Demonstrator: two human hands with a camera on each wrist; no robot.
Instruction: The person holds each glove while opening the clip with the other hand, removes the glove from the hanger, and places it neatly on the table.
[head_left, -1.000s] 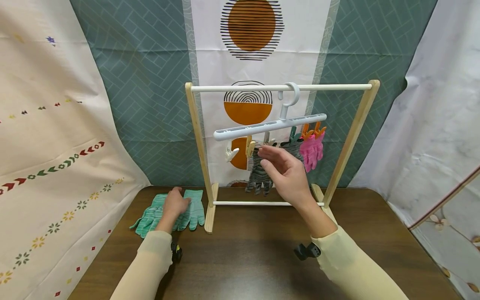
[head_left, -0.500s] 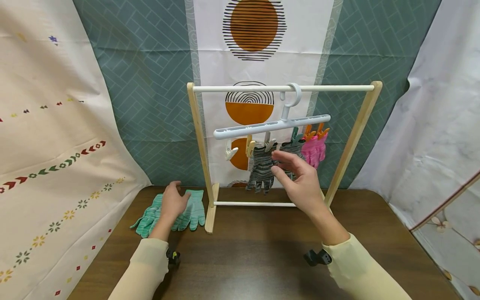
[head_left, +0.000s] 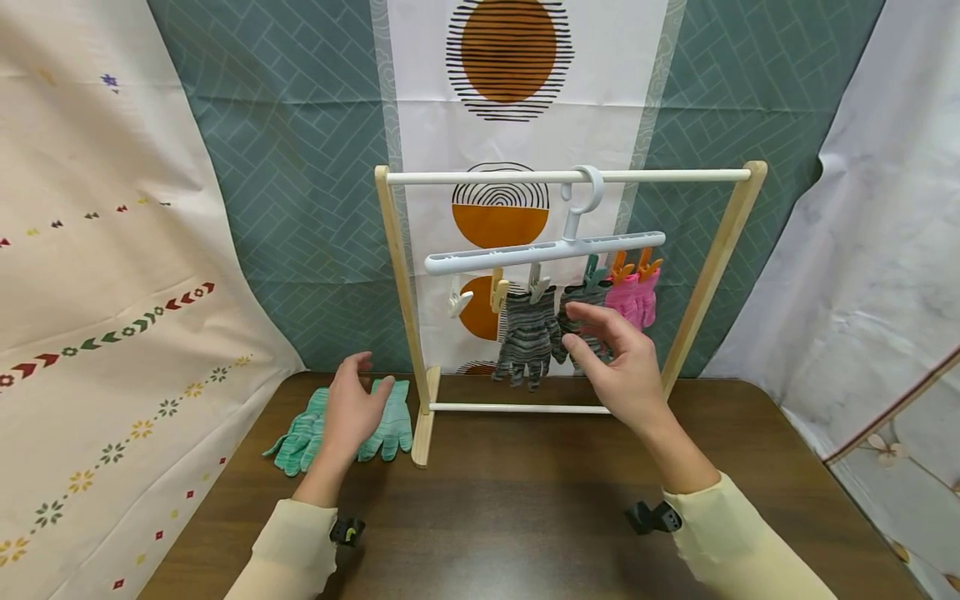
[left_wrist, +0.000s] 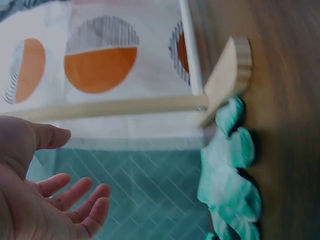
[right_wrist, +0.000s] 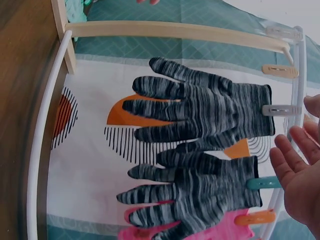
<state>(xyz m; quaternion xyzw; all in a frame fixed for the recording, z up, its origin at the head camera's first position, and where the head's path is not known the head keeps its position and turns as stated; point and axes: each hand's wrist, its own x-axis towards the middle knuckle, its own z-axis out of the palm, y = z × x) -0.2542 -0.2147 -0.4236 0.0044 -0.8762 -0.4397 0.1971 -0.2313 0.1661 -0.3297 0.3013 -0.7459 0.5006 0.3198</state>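
Here, left hand (head_left: 352,410) relaxed near green gloves (head_left: 303,437), right hand (head_left: 621,367) loose near striped gloves (head_left: 528,335).

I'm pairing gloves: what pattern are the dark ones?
Black-and-grey striped gloves, clearest in the right wrist view.

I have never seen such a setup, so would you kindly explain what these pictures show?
There is no machine: the work is done by a left hand and a right hand, both bare. One view is taken from the head, looking forward and down; the other two come from wrist cameras. On the table lie green gloves, beside a rack. A hanger hooks over its rail, and clips on it hold gray gloves and pink gloves. Neither hand holds anything: the left is near the green gloves, and the right is in front of the gray ones.
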